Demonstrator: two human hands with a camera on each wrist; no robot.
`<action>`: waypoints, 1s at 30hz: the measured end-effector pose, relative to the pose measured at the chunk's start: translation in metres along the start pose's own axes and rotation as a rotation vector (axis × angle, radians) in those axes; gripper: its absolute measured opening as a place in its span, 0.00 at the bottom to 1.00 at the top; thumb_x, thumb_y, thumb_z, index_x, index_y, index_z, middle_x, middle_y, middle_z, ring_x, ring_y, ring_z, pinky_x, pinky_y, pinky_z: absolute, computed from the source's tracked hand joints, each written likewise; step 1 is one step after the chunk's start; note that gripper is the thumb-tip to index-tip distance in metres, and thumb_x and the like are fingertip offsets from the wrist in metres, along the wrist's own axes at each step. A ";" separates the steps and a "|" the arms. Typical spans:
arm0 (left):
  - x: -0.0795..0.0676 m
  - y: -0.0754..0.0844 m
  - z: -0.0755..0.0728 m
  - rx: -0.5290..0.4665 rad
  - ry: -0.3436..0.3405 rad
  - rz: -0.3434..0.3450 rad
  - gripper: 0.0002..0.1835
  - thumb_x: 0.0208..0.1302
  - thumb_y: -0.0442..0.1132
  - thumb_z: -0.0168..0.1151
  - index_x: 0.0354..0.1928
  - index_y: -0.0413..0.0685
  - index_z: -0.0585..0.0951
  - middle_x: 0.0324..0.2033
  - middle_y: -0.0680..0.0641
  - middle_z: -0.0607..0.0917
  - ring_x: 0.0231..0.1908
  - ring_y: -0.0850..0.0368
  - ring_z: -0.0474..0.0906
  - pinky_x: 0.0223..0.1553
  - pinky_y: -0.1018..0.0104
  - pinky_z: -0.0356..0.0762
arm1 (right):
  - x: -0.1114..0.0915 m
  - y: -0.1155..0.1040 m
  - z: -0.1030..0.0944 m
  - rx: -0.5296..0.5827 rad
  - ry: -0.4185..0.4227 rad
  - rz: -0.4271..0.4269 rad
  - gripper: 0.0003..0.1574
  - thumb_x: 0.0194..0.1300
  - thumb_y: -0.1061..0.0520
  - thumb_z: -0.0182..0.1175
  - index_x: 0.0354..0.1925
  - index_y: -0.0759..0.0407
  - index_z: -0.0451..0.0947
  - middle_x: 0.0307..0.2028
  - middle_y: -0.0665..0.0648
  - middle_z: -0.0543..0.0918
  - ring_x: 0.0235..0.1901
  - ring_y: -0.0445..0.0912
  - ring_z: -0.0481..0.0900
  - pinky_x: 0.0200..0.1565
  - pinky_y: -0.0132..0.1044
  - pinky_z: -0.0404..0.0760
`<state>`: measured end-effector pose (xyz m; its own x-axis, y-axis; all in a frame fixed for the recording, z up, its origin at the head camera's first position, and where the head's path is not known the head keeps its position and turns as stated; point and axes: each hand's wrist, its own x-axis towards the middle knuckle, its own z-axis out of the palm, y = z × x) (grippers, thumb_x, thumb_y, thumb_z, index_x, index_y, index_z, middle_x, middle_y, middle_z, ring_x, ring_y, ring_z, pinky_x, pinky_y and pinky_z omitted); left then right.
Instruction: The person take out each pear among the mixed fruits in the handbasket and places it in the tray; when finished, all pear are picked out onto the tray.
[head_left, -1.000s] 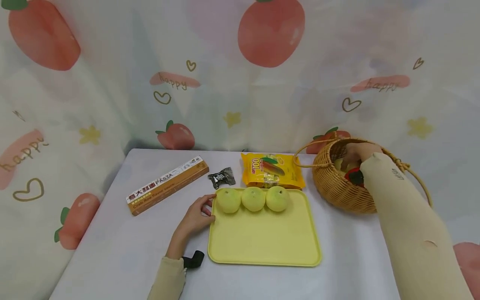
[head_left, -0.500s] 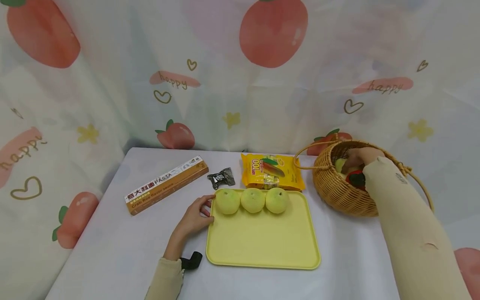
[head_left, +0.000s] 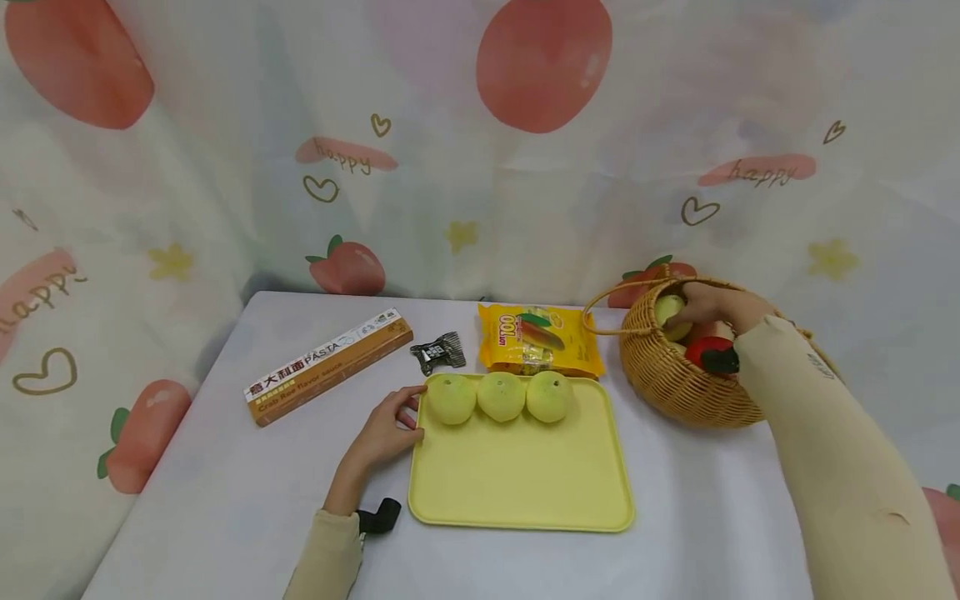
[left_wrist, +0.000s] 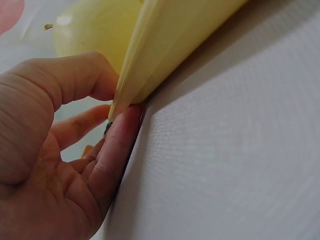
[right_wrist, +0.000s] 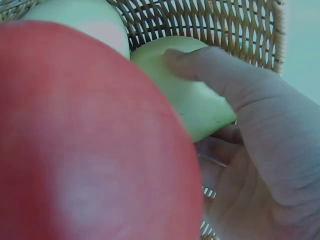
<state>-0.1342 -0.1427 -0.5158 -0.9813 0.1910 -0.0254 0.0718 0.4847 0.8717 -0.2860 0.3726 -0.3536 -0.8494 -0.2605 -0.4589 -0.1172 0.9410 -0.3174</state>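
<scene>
My left hand (head_left: 387, 431) pinches the left rim of a yellow tray (head_left: 521, 483); in the left wrist view the thumb and a finger meet at its edge. Three yellow-green pears (head_left: 501, 397) stand in a row along the tray's far side. My right hand (head_left: 708, 304) reaches into a wicker basket (head_left: 667, 387) and grips another yellow-green pear (right_wrist: 185, 95). In the right wrist view the thumb lies across this pear, with fingers partly hidden beneath it. A large red round fruit (right_wrist: 100, 140) fills the near left of that view, beside a pale green fruit (right_wrist: 85, 20).
Behind the tray lies a yellow candy bag (head_left: 540, 340) with a mango picture. A small black wrapped piece (head_left: 438, 353) and a long pasta box (head_left: 330, 367) lie to its left. The basket's handle (head_left: 600, 312) sticks out towards the bag. A printed cloth hangs behind the table.
My right hand has drawn a pear up towards the basket's left rim, so more of it and the red fruit show. My left hand keeps its hold on the tray.
</scene>
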 end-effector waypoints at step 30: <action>-0.002 0.001 -0.004 0.002 -0.005 0.010 0.36 0.47 0.27 0.68 0.63 0.44 0.75 0.42 0.45 0.78 0.31 0.59 0.78 0.39 0.64 0.75 | -0.082 -0.039 0.004 0.241 0.370 -0.068 0.49 0.61 0.43 0.68 0.68 0.67 0.60 0.54 0.74 0.75 0.50 0.59 0.74 0.41 0.37 0.74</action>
<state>-0.1332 -0.1459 -0.5128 -0.9796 0.2002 -0.0191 0.0821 0.4843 0.8710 -0.2102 0.3566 -0.3071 -0.9761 -0.1837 -0.1162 -0.0929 0.8357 -0.5412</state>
